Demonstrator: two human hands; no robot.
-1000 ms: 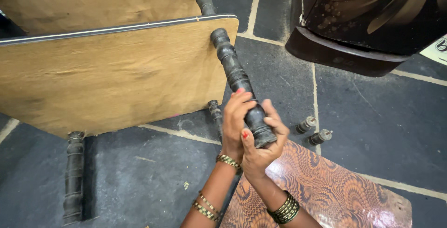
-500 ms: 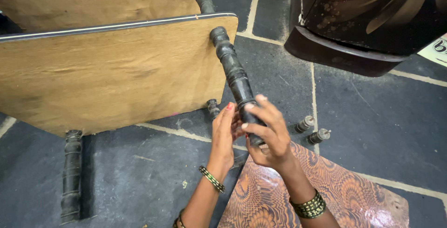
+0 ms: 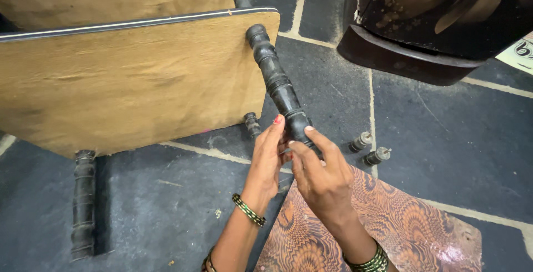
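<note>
Both forearms rise from the bottom edge of the head view and meet at the lower end of the black turned leg (image 3: 277, 86). The left hand (image 3: 266, 158) stands edge-on just left of that end, palm turned inward, fingers straight and together, fingertips touching it. The right hand (image 3: 321, 179) comes in below and right of the end, back toward the camera, fingers curled loosely about it, thumb up. Bangles ring both wrists; neither grip looks tight.
</note>
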